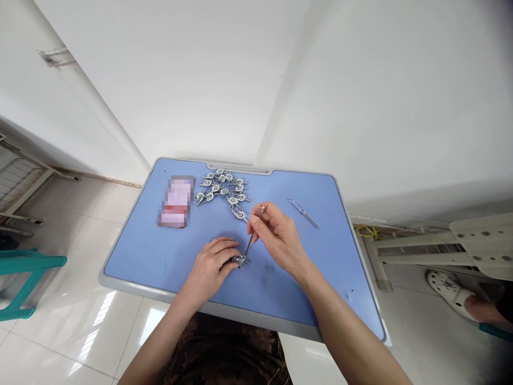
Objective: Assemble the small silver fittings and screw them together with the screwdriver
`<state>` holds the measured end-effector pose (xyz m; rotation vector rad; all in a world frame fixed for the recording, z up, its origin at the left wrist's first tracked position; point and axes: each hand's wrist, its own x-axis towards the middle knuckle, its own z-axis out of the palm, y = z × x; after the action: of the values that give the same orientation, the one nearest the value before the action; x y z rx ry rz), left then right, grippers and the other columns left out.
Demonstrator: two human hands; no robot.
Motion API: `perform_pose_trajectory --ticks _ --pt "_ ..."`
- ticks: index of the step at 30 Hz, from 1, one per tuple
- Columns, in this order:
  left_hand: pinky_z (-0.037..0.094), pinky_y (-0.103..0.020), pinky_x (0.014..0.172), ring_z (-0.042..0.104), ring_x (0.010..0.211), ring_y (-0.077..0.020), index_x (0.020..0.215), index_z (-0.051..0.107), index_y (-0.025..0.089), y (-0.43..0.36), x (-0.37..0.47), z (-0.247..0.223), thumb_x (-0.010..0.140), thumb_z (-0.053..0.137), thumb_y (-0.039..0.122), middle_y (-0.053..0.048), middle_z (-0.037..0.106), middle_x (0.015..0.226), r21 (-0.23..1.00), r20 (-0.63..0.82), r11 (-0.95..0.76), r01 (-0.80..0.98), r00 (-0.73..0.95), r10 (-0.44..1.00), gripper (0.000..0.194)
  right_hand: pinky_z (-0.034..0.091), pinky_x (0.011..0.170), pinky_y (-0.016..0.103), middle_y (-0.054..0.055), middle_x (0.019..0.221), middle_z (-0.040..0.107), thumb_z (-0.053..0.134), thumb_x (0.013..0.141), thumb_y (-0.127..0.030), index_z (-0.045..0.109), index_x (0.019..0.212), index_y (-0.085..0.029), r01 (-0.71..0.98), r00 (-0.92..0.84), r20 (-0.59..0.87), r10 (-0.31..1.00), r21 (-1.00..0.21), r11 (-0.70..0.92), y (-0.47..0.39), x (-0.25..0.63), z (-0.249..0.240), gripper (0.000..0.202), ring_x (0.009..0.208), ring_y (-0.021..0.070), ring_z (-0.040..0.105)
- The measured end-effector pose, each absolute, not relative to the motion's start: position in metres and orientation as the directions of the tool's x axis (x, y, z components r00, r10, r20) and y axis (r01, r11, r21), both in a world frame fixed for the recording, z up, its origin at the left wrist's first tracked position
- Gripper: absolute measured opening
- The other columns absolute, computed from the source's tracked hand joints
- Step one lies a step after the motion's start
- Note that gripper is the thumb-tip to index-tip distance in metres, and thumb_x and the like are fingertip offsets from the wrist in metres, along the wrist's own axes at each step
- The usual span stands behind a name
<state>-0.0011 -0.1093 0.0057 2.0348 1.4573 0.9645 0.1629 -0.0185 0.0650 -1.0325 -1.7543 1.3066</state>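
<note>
On the blue tabletop, my left hand [214, 262] is closed on a small silver metal part [239, 260], with the fingers over its left side. A screwdriver [251, 239] is pinched in my right hand [276, 232], its handle partly hidden by the fingers. The shaft slants down, and its tip meets the metal part. Beyond my hands lies a loose cluster of several similar metal parts [215, 188]. To the right of my right hand a second screwdriver [303, 213] with a clear handle rests on the table.
A phone [175, 203] lies on the left of the blue table [136, 251]. White wall [224, 80] rises behind. A green stool [30, 262] stands at the left. At the right are a bench frame [425, 256] and a person's foot in a light clog [449, 289].
</note>
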Motion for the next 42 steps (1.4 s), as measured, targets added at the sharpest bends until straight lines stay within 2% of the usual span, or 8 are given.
perform_pose_trajectory --ticks 23,36,42 --pt "0.05 -0.043 0.098 0.057 0.116 -0.0235 0.103 0.067 0.022 -0.1092 -0.0017 0.0044 0.092 0.056 0.024 -0.006 0.067 0.115 0.697 0.275 -0.342 0.63 0.207 0.939 0.016 0.045 0.058 0.026 -0.002 0.07 0.06 0.045 0.093 -0.029 0.048 0.087 -0.023 0.227 -0.515 0.104 0.851 -0.941 0.252 -0.0221 0.1624 0.0649 0.009 0.059 0.0123 0.055" --pt "0.049 -0.043 0.099 0.056 0.117 -0.0238 0.104 0.067 0.021 -0.1089 -0.002 0.0037 0.092 0.057 0.023 -0.007 0.066 0.116 0.696 0.272 -0.346 0.629 0.214 0.938 0.016 0.042 0.058 0.026 -0.002 0.072 0.059 0.045 0.091 -0.022 0.048 0.086 -0.023 0.277 -0.593 0.087 0.801 -0.912 0.304 -0.0235 0.1651 0.0702 0.007 0.062 0.0126 0.052" --pt "0.049 -0.043 0.098 0.056 0.116 -0.0238 0.104 0.067 0.021 -0.1091 -0.0014 0.0044 0.091 0.058 0.023 -0.006 0.067 0.116 0.7 0.281 -0.346 0.625 0.205 0.938 0.016 0.042 0.057 0.025 -0.002 0.071 0.057 0.043 0.093 -0.022 0.046 0.087 -0.022 0.309 -0.629 0.105 0.77 -0.875 0.372 -0.0234 0.1653 0.0727 0.007 0.06 0.0115 0.051"
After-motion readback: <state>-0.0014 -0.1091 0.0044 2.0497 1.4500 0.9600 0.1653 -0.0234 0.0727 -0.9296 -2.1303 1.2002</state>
